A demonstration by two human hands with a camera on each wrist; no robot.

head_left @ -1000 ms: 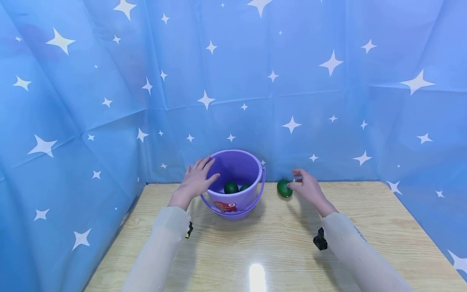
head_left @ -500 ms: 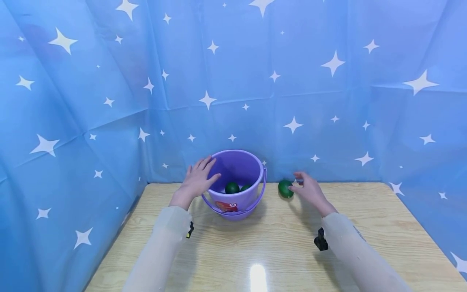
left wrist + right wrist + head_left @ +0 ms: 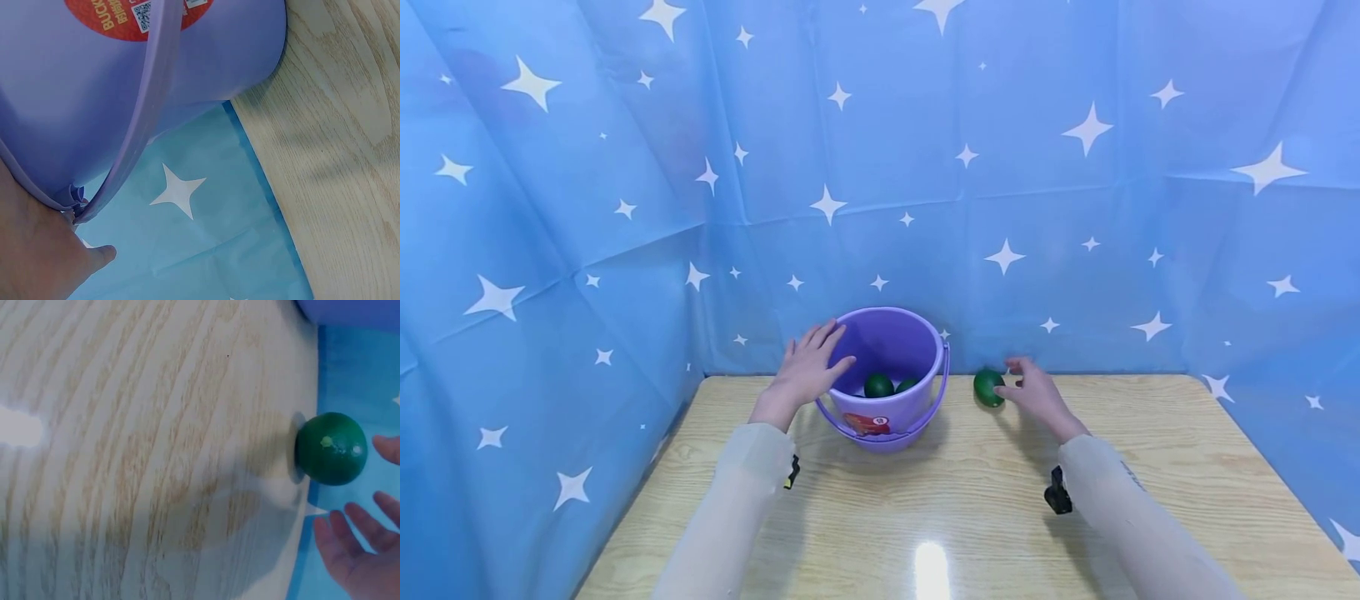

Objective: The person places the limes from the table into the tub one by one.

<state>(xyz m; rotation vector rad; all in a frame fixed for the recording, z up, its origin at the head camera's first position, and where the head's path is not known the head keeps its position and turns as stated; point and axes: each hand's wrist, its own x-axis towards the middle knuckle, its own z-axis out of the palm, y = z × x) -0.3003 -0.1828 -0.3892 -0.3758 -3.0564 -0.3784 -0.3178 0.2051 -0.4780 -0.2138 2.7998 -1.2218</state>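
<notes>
- The left hand [image 3: 805, 371] rests against the left rim of the round purple plastic bucket [image 3: 883, 408], fingers straight and spread, gripping nothing.
- The bucket stands upright at the far edge of the pale wooden tabletop [image 3: 970, 508], its handle down, with two dark green round fruits [image 3: 877, 385] inside.
- The right hand [image 3: 1037, 390] hovers just beside a third dark green round fruit [image 3: 988, 387] lying on the tabletop right of the bucket; its fingers are apart, loosely curved, not closed on it.
- A blue star-printed backdrop [image 3: 1000, 167] hangs behind.

Open table [image 3: 970, 500] in front; bucket [image 3: 880, 417] and backdrop [image 3: 1075, 250] hem the lime [image 3: 988, 387].
</notes>
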